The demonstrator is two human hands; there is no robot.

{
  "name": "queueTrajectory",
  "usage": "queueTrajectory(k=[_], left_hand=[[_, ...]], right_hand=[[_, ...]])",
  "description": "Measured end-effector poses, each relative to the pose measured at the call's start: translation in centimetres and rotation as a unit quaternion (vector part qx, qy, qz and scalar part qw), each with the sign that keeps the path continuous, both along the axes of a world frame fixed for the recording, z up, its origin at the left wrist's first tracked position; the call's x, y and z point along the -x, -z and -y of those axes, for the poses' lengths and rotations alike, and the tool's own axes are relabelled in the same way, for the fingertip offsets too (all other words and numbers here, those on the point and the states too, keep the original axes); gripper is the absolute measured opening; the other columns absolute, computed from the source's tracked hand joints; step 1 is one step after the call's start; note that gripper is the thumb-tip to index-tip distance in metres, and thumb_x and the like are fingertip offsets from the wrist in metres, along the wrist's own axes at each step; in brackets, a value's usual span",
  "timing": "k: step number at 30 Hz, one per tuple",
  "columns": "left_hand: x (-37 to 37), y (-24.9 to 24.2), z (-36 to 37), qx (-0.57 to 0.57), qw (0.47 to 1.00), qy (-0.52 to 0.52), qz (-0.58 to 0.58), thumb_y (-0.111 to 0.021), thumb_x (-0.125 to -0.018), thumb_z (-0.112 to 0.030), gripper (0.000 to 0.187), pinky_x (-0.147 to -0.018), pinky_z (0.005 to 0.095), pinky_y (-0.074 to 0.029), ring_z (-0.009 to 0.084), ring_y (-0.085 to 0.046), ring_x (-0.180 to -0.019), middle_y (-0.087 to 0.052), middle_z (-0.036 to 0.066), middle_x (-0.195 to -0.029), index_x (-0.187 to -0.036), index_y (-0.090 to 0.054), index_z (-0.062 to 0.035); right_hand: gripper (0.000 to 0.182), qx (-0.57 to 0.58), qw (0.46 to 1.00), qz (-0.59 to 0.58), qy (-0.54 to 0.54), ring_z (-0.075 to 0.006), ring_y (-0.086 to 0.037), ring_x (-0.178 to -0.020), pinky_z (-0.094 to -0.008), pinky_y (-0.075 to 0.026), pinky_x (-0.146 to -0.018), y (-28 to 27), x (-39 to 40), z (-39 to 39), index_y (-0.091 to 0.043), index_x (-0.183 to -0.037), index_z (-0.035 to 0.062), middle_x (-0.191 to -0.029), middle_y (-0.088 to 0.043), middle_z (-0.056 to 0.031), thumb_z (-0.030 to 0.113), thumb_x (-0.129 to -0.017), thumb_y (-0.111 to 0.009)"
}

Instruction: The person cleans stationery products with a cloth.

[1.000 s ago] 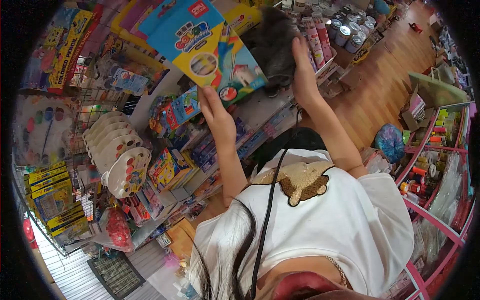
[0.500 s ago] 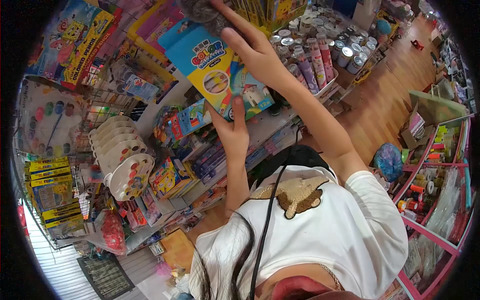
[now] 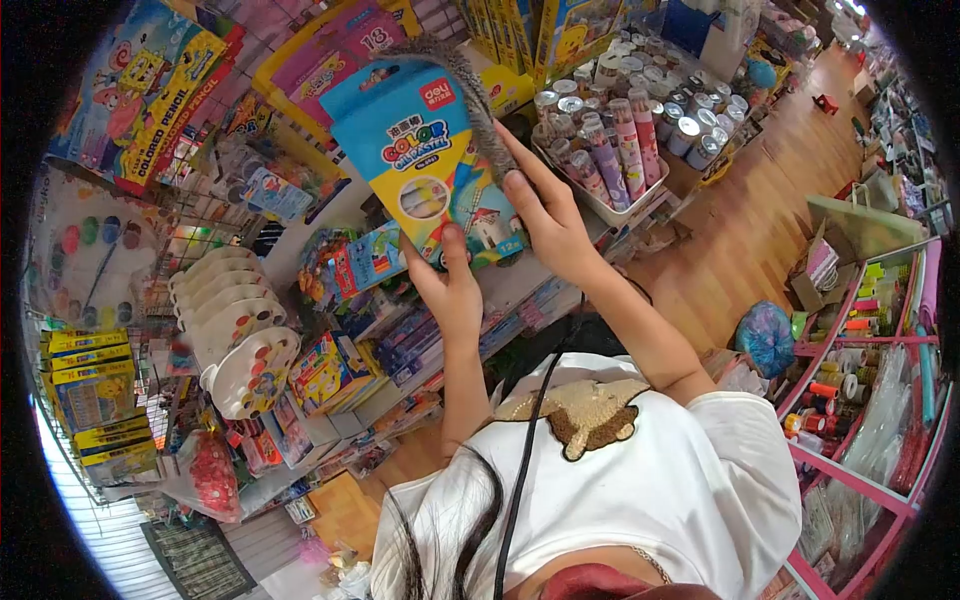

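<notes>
A blue and yellow box of oil pastels (image 3: 405, 130), printed "Color Oil Pastel", is tilted in front of the shelf. My left hand (image 3: 450, 300) grips its lower edge, thumb on the front face. My right hand (image 3: 555, 225) is closed on a grey fuzzy cloth (image 3: 480, 115), which lies as a strip along the box's top and right edge. Parts of the right fingers are hidden behind the cloth and box. Just below the box, another blue pack (image 3: 365, 262) lies on the shelf.
A white basket (image 3: 640, 200) of tubes and jars of glitter stands to the right. Palettes (image 3: 250, 370), yellow packs (image 3: 95, 385) and coloured pencil packs (image 3: 150, 85) hang on the left rack. A pink-framed shelf (image 3: 850, 470) and a blue bag (image 3: 768, 338) are at far right.
My right hand has come down from the box's top to its right edge, drawing the grey cloth from a bunch into a long strip. My left hand still holds the box.
</notes>
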State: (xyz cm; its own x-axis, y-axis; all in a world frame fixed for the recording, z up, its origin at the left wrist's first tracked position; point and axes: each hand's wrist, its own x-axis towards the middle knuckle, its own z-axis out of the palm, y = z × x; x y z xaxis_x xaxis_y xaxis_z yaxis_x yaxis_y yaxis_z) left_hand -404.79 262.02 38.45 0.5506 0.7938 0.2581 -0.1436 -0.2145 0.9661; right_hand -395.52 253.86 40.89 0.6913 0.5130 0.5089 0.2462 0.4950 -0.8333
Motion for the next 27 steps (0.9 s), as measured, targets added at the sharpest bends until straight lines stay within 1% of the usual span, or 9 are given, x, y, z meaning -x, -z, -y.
queueTrajectory(k=[8,10,14,18,19,22,23,26,27], left_hand=[[0.6,0.3,-0.9,0.007,0.998,0.013,0.054,-0.055,-0.084,-0.037,0.056,-0.064,0.0227,-0.037,0.0071,-0.041,-0.073,-0.049,0.001,-0.092,-0.123,-0.035,-0.001],[0.7,0.9,-1.5,-0.014,0.998,0.01,0.06,-0.055,-0.084,-0.033,0.051,-0.058,0.0208,-0.037,0.0051,-0.041,-0.07,-0.048,0.002,-0.093,-0.12,-0.037,-0.002],[0.9,0.2,-0.8,0.041,0.997,0.013,0.07,-0.056,-0.084,-0.033,0.052,-0.062,0.0206,-0.038,0.0068,-0.045,-0.075,-0.049,0.003,-0.098,-0.121,-0.037,-0.0019],[0.3,1.3,-0.9,0.013,0.998,-0.005,0.068,-0.056,-0.084,-0.035,0.051,-0.067,0.0225,-0.038,0.008,-0.045,-0.077,-0.049,0.002,-0.095,-0.119,-0.039,-0.0025],[0.0,1.6,-1.1,-0.008,0.998,-0.008,0.069,-0.056,-0.084,-0.036,0.05,-0.068,0.0235,-0.038,0.0079,-0.044,-0.076,-0.049,0.001,-0.093,-0.118,-0.04,-0.0027],[0.1,-0.6,-0.6,-0.002,0.998,0.046,0.036,-0.055,-0.085,-0.029,0.045,-0.067,0.023,-0.043,0.0096,-0.049,-0.081,-0.052,0.006,-0.099,-0.116,-0.042,0.0003],[-0.1,-0.3,-0.8,-0.004,0.997,0.06,0.055,-0.055,-0.085,-0.03,0.043,-0.065,0.0235,-0.045,0.0091,-0.05,-0.081,-0.053,0.006,-0.097,-0.113,-0.045,0.0017],[-0.1,-0.4,-1.0,-0.016,0.995,0.094,0.016,-0.054,-0.085,-0.031,0.044,-0.075,0.03,-0.044,0.0157,-0.049,-0.089,-0.049,0.01,-0.106,-0.113,-0.045,0.0012],[-0.2,0.0,-1.3,-0.135,0.988,0.069,-0.001,-0.053,-0.085,-0.034,0.046,-0.079,0.0334,-0.041,0.0195,-0.047,-0.095,-0.046,0.012,-0.11,-0.114,-0.045,0.0001]], right_hand=[[0.036,-0.129,0.961,-0.246,0.005,-0.0122,-0.046,-0.102,-0.0248,-0.034,-0.089,2.0,-1.2,-1.8,-0.044,-0.12,-0.001,-0.114,-0.051,-0.0065,0.021,-0.091,-0.042],[0.035,-0.114,0.958,-0.239,0.108,-0.014,-0.046,-0.101,-0.0278,-0.036,-0.09,3.2,-3.6,-2.4,-0.045,-0.117,-0.0002,-0.112,-0.051,-0.0081,0.022,-0.09,-0.044],[0.034,-0.185,0.9,-0.369,0.141,-0.0158,-0.046,-0.1,-0.0299,-0.037,-0.086,2.8,-6.0,-0.7,-0.041,-0.119,0.0015,-0.109,-0.051,-0.0076,0.021,-0.092,-0.041],[0.043,-0.067,0.912,-0.371,0.16,-0.0173,-0.04,-0.109,-0.0303,-0.03,-0.093,6.1,-3.9,0.6,-0.036,-0.124,0.0014,-0.117,-0.046,-0.0081,0.029,-0.091,-0.041],[0.036,-0.075,0.922,-0.357,0.126,-0.0159,-0.047,-0.104,-0.0297,-0.04,-0.086,6.9,-2.9,0.8,-0.042,-0.12,0.0035,-0.114,-0.048,-0.006,0.024,-0.09,-0.044],[0.045,0.063,0.939,-0.317,0.115,-0.017,-0.038,-0.112,-0.0298,-0.026,-0.096,8.6,-1.0,1.1,-0.04,-0.121,0.0012,-0.119,-0.045,-0.0078,0.033,-0.09,-0.044],[0.044,0.044,0.943,-0.324,0.065,-0.0166,-0.039,-0.111,-0.0284,-0.025,-0.097,7.2,-0.2,1.1,-0.041,-0.121,0.0014,-0.118,-0.046,-0.0082,0.033,-0.09,-0.042],[0.046,-0.018,0.977,-0.204,-0.051,-0.0162,-0.044,-0.106,-0.0279,-0.029,-0.094,4.7,-1.1,0.6,-0.042,-0.119,0.0018,-0.114,-0.049,-0.0091,0.034,-0.087,-0.048],[0.048,0.015,0.993,-0.119,-0.018,-0.0162,-0.044,-0.105,-0.0282,-0.031,-0.093,3.8,-1.2,0.5,-0.042,-0.119,0.0019,-0.114,-0.049,-0.0093,0.035,-0.085,-0.05]])
